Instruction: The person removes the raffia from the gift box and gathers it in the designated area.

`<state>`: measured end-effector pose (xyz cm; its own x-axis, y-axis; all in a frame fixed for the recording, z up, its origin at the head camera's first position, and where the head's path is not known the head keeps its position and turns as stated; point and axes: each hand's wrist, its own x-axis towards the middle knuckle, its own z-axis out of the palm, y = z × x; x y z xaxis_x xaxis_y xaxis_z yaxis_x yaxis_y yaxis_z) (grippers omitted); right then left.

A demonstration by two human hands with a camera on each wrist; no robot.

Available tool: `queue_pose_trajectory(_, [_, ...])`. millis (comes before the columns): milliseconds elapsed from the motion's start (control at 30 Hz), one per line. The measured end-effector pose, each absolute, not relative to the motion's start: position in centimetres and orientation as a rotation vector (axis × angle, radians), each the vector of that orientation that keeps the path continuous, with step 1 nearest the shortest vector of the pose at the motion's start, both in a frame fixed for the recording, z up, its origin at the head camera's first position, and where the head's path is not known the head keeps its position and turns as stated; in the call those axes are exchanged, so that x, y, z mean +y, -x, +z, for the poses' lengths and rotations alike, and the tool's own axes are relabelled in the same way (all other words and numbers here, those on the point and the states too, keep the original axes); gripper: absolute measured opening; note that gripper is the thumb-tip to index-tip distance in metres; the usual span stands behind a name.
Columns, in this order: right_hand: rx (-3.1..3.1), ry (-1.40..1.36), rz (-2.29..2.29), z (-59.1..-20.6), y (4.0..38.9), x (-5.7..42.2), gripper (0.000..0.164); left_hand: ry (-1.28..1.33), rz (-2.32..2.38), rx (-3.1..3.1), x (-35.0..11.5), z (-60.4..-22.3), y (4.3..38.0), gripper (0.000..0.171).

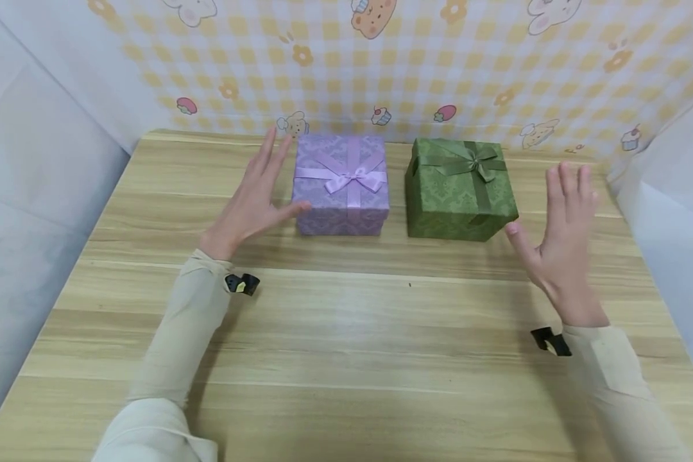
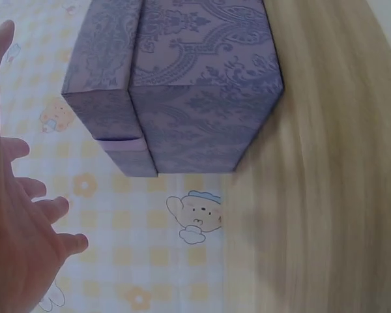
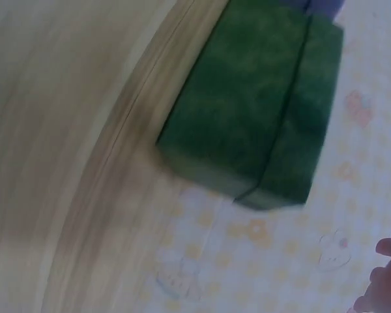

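A purple patterned gift box with a lilac ribbon bow stands near the back of the table. Beside it on the right is a green gift box with a green ribbon bow. My left hand spreads its fingers at the purple box's left side, the thumb overlapping the front left corner in the head view. In the left wrist view a gap shows between the fingers and the purple box. My right hand is held to the right of the green box, fingers extended, its thumb near the front right corner. Neither hand holds anything.
The wooden table carries both boxes, with a narrow space between them. Behind the table's back edge hangs a yellow checked cloth with cartoon prints. Pale panels rise at the left and right sides.
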<state>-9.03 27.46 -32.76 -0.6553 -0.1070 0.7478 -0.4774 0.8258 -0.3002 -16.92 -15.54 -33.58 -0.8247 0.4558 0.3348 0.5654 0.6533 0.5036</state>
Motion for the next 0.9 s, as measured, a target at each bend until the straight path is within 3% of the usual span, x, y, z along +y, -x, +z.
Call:
queue_pose_trajectory(467, [-2.315,-0.561,0.864,-32.9,7.2,21.5,0.082,0.769,-1.086,-2.665,-13.8,-34.8,16.8,0.107])
queue_pose_trajectory(900, [-2.7,-0.558,1.238,-33.6,6.1,16.9,0.066,0.676,-1.247,-2.705,-12.8,-35.1,17.0,0.109])
